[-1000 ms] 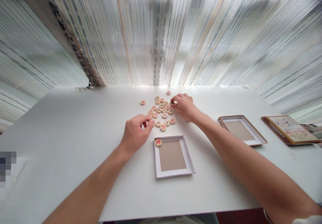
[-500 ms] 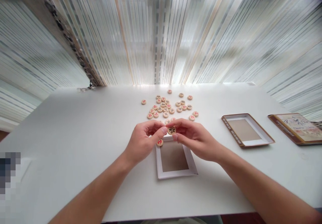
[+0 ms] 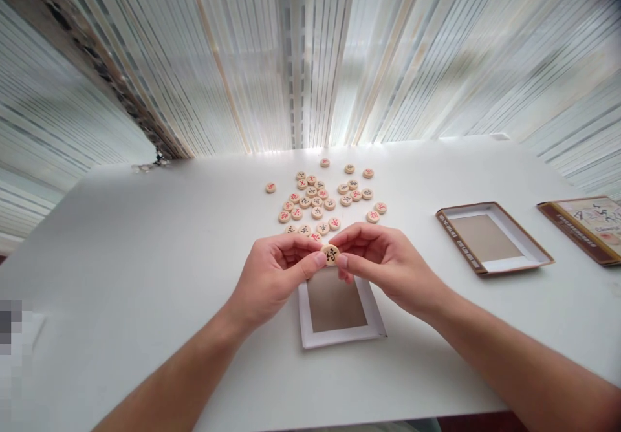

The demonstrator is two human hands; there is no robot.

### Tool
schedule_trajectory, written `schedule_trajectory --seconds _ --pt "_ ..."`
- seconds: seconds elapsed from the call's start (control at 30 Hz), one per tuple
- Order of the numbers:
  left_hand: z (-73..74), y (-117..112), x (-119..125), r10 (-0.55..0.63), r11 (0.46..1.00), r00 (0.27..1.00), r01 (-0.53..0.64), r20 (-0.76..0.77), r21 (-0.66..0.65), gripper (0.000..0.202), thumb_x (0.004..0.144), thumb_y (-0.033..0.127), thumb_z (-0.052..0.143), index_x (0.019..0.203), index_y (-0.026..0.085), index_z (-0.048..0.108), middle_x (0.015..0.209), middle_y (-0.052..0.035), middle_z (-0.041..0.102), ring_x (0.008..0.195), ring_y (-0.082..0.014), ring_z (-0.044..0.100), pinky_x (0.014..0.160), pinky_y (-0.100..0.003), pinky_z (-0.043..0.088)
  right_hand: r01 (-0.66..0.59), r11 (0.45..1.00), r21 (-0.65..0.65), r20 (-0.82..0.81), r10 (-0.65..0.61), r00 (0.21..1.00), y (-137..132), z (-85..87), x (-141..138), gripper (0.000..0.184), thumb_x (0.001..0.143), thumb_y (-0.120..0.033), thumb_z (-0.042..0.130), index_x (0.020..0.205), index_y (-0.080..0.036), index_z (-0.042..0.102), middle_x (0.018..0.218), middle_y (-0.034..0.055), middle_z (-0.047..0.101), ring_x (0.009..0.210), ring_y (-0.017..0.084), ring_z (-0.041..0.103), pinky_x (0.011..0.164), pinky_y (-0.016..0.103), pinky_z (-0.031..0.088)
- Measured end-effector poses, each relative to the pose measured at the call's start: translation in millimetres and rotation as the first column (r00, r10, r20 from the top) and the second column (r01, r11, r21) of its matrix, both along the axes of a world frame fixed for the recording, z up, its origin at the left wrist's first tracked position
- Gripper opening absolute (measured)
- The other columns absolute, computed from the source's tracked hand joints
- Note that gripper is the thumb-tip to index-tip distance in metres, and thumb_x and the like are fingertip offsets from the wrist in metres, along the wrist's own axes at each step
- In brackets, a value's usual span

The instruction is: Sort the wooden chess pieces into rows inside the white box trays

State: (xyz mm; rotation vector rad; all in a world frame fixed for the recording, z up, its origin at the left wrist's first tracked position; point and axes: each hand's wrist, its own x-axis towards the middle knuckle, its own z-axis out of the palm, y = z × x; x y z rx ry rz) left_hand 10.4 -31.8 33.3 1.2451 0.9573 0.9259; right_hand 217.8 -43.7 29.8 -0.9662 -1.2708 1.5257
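My left hand [image 3: 274,275] and my right hand [image 3: 388,265] meet over the far edge of a small white tray [image 3: 305,321] with a brown floor. Between their fingertips both pinch one round wooden chess piece [image 3: 330,253] marked with a black character. Just beyond the hands, several more wooden discs [image 3: 320,199] with red or black characters lie scattered on the white table [image 3: 145,238]. My hands hide the tray's far left corner.
A second, brown-edged tray [image 3: 524,256] lies to the right, and beyond it a flat box lid with a printed picture [image 3: 589,225] sits at the table's right edge. Striped curtains [image 3: 310,57] hang behind the table. A blurred patch is at the lower left.
My right hand left the pile with a black-marked piece and came back over the tray. My left hand moved in to meet it, and both now pinch that piece. The view tilted slightly.
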Motion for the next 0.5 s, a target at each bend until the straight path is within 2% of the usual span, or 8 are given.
schedule_trajectory --seconds 0.17,0.33,0.5 --pt "-2.5 -2.0 -0.6 -0.009 0.997 1.0 0.01 -0.015 0.079 0.006 0.089 0.025 0.083 0.091 0.019 0.085 0.082 -0.0054 0.082 0.077 -0.0197 0.078 0.071 -0.029 0.064 0.003 1.0 -0.016 -0.007 -0.003 1.0 -2.5 1.2 -1.1 0.025 0.088 -0.04 0.089 0.093 -0.018 0.078 0.075 0.0023 0.077 0.064 0.018 0.075 0.064 0.033 0.067" --pt "-5.1 -5.2 0.0 -0.013 0.987 0.999 0.021 -0.048 0.161 0.009 0.093 0.024 0.082 0.098 0.018 0.085 0.086 -0.0073 0.085 0.079 -0.0208 0.08 0.074 -0.031 0.065 0.039 0.999 0.003 -0.028 -0.039 0.999 -3.6 -0.1 -2.6 0.022 0.087 -0.036 0.091 0.089 -0.018 0.079 0.076 0.0034 0.078 0.072 0.018 0.077 0.072 0.033 0.068" --pt "-3.7 -7.3 3.8 -0.02 0.98 1.0 0.023 -0.016 0.2 0.008 0.091 0.022 0.086 0.096 0.016 0.085 0.086 -0.0069 0.085 0.08 -0.0197 0.081 0.073 -0.027 0.063 0.045 0.999 -0.015 -0.083 -0.046 0.995 -4.1 -0.4 -4.0 0.027 0.077 -0.033 0.099 0.085 -0.017 0.079 0.074 0.0027 0.078 0.071 0.016 0.075 0.071 0.029 0.065"
